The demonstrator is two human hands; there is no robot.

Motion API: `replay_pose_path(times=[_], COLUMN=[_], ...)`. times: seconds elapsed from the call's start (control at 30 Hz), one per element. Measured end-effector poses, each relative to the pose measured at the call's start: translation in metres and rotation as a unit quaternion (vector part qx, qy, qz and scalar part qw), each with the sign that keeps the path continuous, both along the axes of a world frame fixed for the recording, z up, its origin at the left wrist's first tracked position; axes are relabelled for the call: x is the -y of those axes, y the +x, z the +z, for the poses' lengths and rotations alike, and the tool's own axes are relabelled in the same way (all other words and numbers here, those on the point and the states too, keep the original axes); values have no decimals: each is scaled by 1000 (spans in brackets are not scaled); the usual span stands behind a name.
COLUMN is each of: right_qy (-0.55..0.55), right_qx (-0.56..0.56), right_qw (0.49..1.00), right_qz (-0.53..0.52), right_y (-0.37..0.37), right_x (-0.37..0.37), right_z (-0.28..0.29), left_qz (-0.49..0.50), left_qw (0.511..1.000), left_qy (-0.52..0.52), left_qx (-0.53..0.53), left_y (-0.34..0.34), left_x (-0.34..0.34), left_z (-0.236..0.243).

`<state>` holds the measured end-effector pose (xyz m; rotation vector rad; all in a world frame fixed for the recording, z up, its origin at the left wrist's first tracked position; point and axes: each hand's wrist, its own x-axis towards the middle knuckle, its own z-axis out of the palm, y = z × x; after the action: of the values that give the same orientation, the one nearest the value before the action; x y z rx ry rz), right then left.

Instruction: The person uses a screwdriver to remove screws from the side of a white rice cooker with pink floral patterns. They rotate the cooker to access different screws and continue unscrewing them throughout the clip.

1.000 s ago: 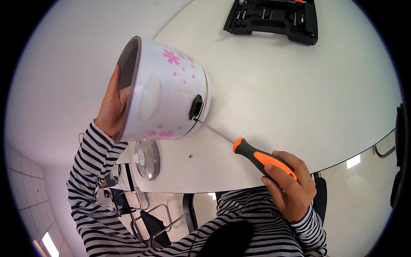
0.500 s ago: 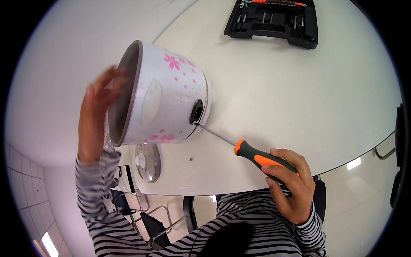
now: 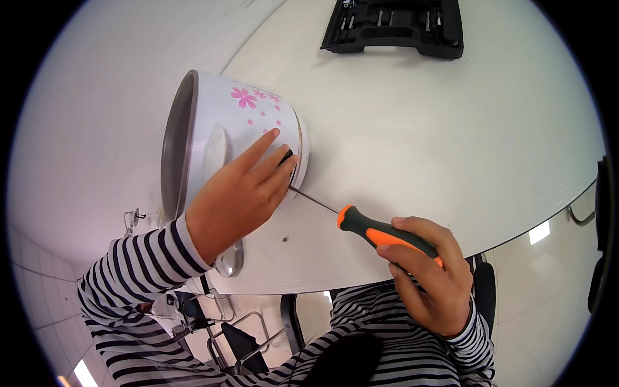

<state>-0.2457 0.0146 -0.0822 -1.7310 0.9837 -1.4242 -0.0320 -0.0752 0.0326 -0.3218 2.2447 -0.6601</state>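
A white rice cooker [image 3: 244, 98] with pink flowers lies on its side, its grey-rimmed opening facing left. My left hand [image 3: 238, 193] lies on its outer wall, fingers stretched out and apart, partly covering the black power socket [image 3: 288, 157]. My right hand [image 3: 432, 277] is closed round the orange and dark green handle of a screwdriver [image 3: 356, 221]. The shaft reaches the lower end of the socket; the exact tip is hidden near my left fingers.
A black open tool case [image 3: 393, 35] sits at the back of the white table [image 3: 451, 142]. A metal lid [image 3: 231, 261] lies at the near left, partly behind my left hand, and a small dark piece [image 3: 285, 239] beside it. Chairs [image 3: 240, 342] stand below the table edge.
My left hand has left the cooker's opening and moved right onto its outer wall by the socket. The screwdriver stays at the socket, its handle shifted slightly left in view.
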Motion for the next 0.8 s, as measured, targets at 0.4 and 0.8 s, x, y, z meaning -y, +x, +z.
replay_pose_path(times=[0.4,0.8], right_qy=[-6,100], right_qx=[-18,8], right_qw=[1000,995], right_qz=[-6,11], right_y=[-5,-4], right_x=[6,-3], right_z=[-5,-6], left_qz=[-13,-19], left_qw=[1000,1000], left_qy=[0,-1], left_qx=[-15,-16], left_y=[2,7], left_x=[5,5], left_z=[-1,-2])
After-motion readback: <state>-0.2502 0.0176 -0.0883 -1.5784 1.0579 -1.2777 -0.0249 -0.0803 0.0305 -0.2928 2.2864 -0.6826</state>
